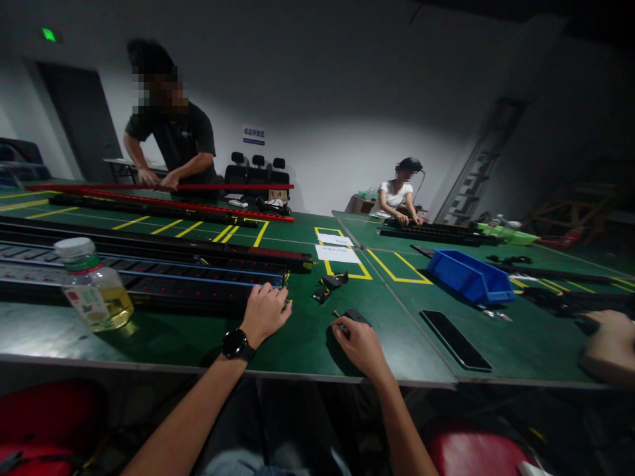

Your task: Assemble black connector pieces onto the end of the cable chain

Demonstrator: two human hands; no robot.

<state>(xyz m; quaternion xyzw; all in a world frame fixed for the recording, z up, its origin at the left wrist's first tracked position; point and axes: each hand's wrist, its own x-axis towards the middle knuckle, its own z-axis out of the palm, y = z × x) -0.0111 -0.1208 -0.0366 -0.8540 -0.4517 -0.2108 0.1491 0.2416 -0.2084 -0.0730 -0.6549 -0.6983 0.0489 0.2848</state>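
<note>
My left hand (266, 312), with a dark watch on its wrist, is closed over the near right end of a long black rail (188, 291) with blue edges. Small yellow bits show by its fingertips, too small to name. My right hand (358, 342) is closed in a pinch on a small black part (356, 317), just above the green table (307, 350). A thin piece with a brass-coloured tip sticks out by the fingers; their grip is partly hidden. Between and beyond both hands lies a black part with yellow wires (328, 287).
A bottle (94, 291) of yellow liquid stands at left. Rightward are a phone (455, 340), a blue bin (469, 277) and another person's hand (610, 347) at the edge. Paper sheets (337, 254) lie ahead. Across the table, one person holds a red bar (238, 187); another handles black rails.
</note>
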